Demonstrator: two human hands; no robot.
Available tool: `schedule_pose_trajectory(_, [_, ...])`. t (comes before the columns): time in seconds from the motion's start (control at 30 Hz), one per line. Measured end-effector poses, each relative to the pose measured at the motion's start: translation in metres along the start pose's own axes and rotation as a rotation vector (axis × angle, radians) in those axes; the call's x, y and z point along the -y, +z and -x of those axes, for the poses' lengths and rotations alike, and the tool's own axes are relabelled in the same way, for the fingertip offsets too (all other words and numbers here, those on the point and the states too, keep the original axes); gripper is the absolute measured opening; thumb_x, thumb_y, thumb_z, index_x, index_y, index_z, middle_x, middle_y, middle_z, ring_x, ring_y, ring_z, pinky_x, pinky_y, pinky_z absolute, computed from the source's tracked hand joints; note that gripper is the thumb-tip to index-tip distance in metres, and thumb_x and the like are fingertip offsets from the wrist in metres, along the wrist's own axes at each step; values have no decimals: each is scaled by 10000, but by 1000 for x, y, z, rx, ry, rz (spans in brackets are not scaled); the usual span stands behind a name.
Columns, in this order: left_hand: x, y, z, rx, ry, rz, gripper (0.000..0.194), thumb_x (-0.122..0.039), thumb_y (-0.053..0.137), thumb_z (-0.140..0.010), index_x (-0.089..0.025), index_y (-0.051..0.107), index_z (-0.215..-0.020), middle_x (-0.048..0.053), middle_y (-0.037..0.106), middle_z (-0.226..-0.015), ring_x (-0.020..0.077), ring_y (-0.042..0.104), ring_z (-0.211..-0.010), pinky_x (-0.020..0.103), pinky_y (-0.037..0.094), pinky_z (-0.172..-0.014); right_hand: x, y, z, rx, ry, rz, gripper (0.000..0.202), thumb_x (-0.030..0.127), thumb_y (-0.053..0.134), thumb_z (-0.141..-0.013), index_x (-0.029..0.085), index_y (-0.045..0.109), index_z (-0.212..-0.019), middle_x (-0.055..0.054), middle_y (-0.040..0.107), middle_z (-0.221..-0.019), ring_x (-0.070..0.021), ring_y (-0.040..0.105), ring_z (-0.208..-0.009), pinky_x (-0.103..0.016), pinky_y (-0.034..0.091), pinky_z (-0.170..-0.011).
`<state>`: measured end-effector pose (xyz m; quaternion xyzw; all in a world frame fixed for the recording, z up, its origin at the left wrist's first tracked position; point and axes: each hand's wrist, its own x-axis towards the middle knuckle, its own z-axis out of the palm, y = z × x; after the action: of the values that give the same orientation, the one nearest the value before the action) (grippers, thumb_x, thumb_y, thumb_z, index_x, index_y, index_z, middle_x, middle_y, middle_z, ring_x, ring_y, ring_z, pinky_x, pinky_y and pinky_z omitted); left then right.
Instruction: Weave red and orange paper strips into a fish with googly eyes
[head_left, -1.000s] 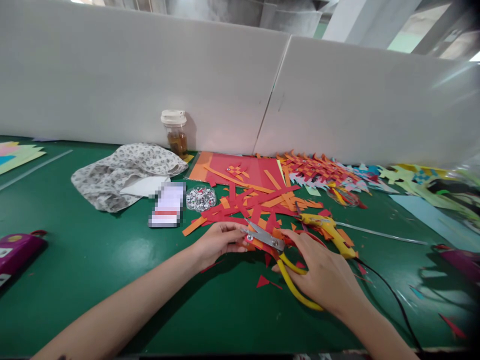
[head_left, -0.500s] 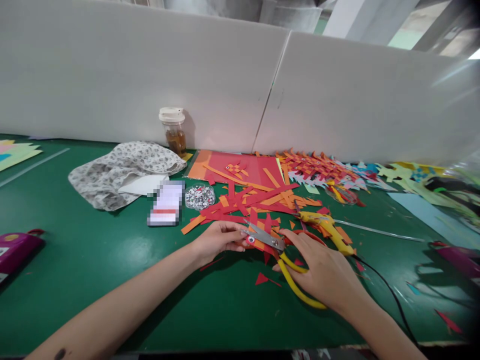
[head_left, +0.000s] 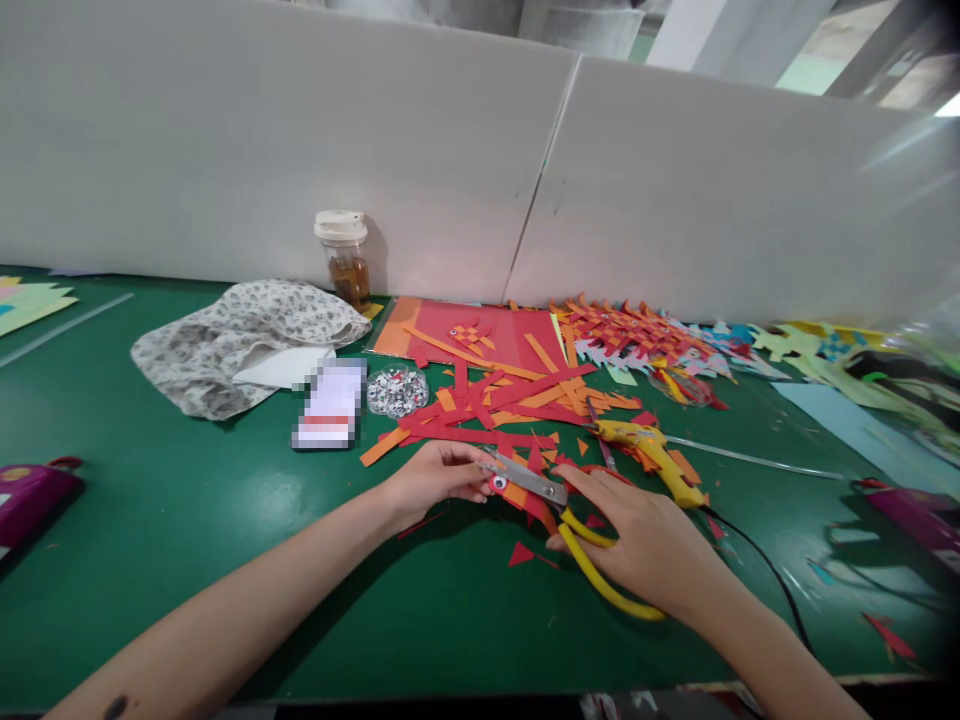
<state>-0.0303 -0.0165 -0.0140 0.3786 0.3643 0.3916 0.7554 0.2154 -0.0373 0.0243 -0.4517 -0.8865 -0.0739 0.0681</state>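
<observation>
My left hand (head_left: 444, 482) pinches the head end of a red and orange woven paper fish (head_left: 517, 493), which carries a round googly eye. Scissors (head_left: 529, 478) with yellow handles lie across the fish, their blades toward my left fingertips. My right hand (head_left: 637, 530) grips the scissors; its thumb and fingers partly hide the handles. The blades look nearly closed over the upper part of the fish. Behind my hands spreads a heap of red and orange paper strips (head_left: 510, 395). A dish of googly eyes (head_left: 397, 392) sits behind my left hand.
A yellow glue gun (head_left: 652, 455) with a black cord lies right of the strips. Finished paper fish (head_left: 630, 330) pile up at the back. Also here: a blurred phone (head_left: 330, 405), patterned cloth (head_left: 217, 345), lidded drink cup (head_left: 346, 265) and red scraps (head_left: 521, 553) on the green table (head_left: 420, 630).
The scissor blades have come together across the fish, and the lower yellow handle has swung slightly to the right. My left hand keeps its hold on the fish.
</observation>
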Motion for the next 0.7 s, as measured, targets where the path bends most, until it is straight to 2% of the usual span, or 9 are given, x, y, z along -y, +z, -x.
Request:
schedule_pose_trajectory(0.23, [3,-3,-1,29,12,-5,251,-288,766,-631,-113,678,-788,22,664,-672,93,607,-588,250,497,-668,0,0,1,-68,-61,59,593,595,508,-781,168,554,-1190,-112,680,-970,-247,670,-801,-295,531,-559])
schedule_pose_trajectory(0.7, [2,-4,-1,41,20,6,247,-290,775,-621,-122,685,-778,16,665,-678,86,608,-611,225,488,-667,-1,-3,-2,-75,-84,94,541,567,526,-780,170,598,-1141,-99,674,-886,-217,655,-690,-285,499,-515])
